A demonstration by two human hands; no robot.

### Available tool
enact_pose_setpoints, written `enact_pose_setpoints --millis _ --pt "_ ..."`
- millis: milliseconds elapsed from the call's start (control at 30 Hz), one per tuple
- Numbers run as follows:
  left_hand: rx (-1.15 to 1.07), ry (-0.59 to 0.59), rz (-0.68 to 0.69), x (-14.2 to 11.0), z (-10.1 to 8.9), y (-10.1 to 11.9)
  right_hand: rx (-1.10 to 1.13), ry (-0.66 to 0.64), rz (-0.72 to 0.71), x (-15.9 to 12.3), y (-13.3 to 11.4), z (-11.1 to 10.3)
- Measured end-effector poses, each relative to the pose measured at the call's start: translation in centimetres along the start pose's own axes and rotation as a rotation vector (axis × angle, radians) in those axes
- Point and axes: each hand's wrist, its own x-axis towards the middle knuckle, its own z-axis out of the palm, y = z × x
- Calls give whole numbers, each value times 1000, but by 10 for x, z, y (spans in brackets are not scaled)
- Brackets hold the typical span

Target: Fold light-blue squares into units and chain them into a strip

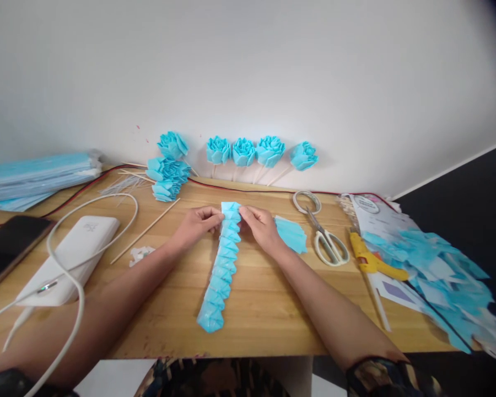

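A long strip of overlapping folded light-blue pieces (222, 270) stretches over the wooden table toward me, its edges zigzagging like petals. At its far end, my left hand (204, 219) pinches the left edge between thumb and fingers. Opposite it, my right hand (256, 221) grips the right edge of the same end. Just right of my right hand lies a small stack of flat light-blue pieces (291, 234). The near end of the strip appears to rest on the table and is held by neither hand.
Blue flowers on sticks (243, 152) lean along the wall. Scissors (328, 242), a tape roll (307, 202), a yellow glue gun (372, 259) and blue scraps (438, 270) lie right. Leftward are a thin stick (146, 229), a cabled white power bank (80, 248), a phone (14, 245) and stacked blue sheets (37, 176).
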Motion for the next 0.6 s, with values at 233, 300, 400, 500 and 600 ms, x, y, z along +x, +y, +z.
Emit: enact_pose_setpoints --millis 233,300,400,500,600 --pt "-114 88 31 3 0 -5 49 -86 6 0 -6 0" --pt "-124 99 31 4 -1 -7 47 -99 -1 -1 -7 0" --pt "-143 116 42 5 -1 -9 38 -100 3 -1 -7 0" --pt "-188 143 54 6 -1 -11 32 -124 25 0 -6 0" --pt "-249 169 53 7 -1 -13 40 -160 61 0 -4 -1"
